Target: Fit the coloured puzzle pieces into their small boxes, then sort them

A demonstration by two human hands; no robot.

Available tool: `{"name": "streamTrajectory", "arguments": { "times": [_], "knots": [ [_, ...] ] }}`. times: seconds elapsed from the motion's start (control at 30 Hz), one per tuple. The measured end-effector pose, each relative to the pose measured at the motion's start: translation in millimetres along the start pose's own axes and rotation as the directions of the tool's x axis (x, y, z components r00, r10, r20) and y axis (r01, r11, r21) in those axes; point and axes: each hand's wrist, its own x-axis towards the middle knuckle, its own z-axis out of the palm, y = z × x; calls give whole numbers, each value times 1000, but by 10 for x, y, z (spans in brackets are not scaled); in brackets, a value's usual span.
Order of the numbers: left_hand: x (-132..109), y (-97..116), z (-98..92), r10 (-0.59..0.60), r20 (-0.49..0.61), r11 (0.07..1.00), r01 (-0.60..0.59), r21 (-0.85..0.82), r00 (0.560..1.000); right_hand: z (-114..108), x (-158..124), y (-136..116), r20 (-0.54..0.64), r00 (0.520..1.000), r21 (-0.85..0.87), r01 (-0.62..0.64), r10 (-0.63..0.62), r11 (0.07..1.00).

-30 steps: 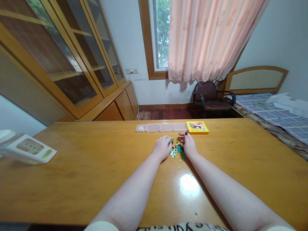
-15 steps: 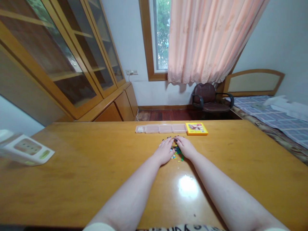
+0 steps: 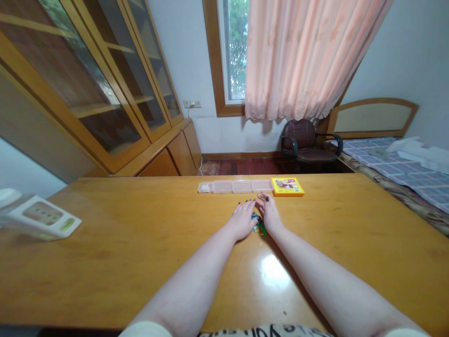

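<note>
A small heap of toy bricks (image 3: pixel 258 224), in blue, green, yellow and black, lies on the wooden table (image 3: pixel 140 243) between my hands. My left hand (image 3: pixel 243 218) rests along the heap's left side, fingers stretched out and palm toward the table. On the right side my right hand (image 3: pixel 271 216) stands on its edge with its fingers extended, partly hiding the bricks. The fingertips of both hands come close together beyond the heap. Neither hand grips a brick that I can see.
Beyond my hands is a row of clear plastic trays (image 3: pixel 242 187), with a small white piece in the leftmost one. A yellow box (image 3: pixel 287 186) adjoins their right end. At the table's left stands a white-framed clear container (image 3: pixel 45 217). A chair (image 3: pixel 301 140) is past the far edge.
My right hand has turned up onto its edge and its fingers have lifted. The bricks are drawn into a tighter heap between the hands. The left hand has barely moved.
</note>
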Motion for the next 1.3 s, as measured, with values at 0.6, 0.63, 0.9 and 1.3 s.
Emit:
{"name": "streamTrajectory", "arguments": {
  "times": [0.6, 0.63, 0.9, 1.3],
  "knots": [
    [-11, 173, -20, 302, 6, 953, -302, -22, 953, -114, 230, -94, -281, 960, 1, -2, 2, 1000],
    [-9, 169, -15, 265, -9, 964, -265, -7, 964, -115, 228, -99, -276, 961, -2, -1, 0, 1000],
    [11, 133, -16, 41, -66, 990, -31, 138, 997, -81, 172, -173, -223, 975, -81, -5, -13, 997],
    [47, -52, -108, -72, -191, 986, 42, -159, 979, -89, 151, -186, -190, 982, -85, -2, -15, 996]
  ]
}}
